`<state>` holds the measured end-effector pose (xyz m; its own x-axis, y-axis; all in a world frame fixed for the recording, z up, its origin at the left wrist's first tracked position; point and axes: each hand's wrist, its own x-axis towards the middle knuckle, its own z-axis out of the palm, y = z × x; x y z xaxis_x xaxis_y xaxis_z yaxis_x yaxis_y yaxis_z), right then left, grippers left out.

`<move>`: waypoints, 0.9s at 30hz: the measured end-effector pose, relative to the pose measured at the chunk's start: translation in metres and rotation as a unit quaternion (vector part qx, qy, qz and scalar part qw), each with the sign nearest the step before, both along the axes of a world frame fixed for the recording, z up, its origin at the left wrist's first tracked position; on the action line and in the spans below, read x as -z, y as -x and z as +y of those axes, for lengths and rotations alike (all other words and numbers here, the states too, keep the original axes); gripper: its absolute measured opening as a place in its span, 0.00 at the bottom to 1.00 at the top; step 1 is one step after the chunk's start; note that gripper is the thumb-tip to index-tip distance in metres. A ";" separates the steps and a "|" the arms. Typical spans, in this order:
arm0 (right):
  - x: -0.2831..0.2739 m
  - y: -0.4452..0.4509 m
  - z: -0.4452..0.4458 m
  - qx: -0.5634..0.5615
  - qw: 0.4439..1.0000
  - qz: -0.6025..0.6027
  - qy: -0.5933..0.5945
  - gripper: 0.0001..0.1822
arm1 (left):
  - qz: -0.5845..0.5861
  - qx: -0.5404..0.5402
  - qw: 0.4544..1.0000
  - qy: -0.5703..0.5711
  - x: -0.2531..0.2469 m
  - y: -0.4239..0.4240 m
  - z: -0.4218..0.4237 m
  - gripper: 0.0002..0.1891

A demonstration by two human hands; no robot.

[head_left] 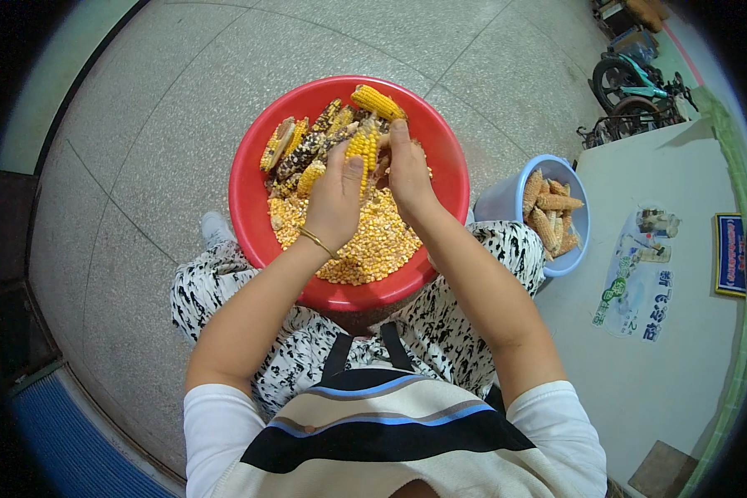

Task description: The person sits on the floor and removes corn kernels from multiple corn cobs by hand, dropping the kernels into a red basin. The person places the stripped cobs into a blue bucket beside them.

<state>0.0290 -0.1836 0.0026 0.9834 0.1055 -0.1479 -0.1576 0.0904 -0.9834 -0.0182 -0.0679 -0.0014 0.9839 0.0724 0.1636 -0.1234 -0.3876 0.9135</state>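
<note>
Between my two hands is a yellow corn cob (363, 149) that still bears many kernels. My left hand (339, 202), with a gold bangle at its wrist, grips the cob from the left. My right hand (408, 167) closes against the cob's right side; its fingers are partly hidden behind it. Both hands are over a red plastic basin (451, 180). Loose yellow kernels (370, 246) heap in the basin's near half. Behind them lie several dark-and-yellow cobs (302, 152), and another yellow cob (376, 101) rests at the far side.
A light blue bucket (498, 196) of stripped cobs (557, 202) stands at the right, beside my knee. Farther right is a white panel (678, 168) with stickers. A turquoise small bicycle (641, 81) stands at the upper right, on speckled floor (162, 124).
</note>
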 end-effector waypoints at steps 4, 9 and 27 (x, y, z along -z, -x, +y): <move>-0.014 0.005 0.005 -0.001 0.999 -0.050 0.023 0.29 | 0.042 0.010 0.983 -0.179 -0.021 0.012 -0.009 0.25; -0.003 -0.005 -0.003 -0.005 0.965 -0.216 0.152 0.26 | -0.017 0.022 0.999 -0.042 -0.014 0.010 -0.005 0.24; -0.012 -0.003 -0.007 -0.041 0.995 0.089 0.028 0.27 | -0.088 0.035 0.993 -0.063 -0.004 0.001 0.004 0.32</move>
<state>0.0319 -0.1903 0.0151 0.9296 0.1713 -0.3264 -0.3338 0.0159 -0.9425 -0.0192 -0.0641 0.0024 0.9408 -0.0274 0.3378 -0.3083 -0.4832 0.8195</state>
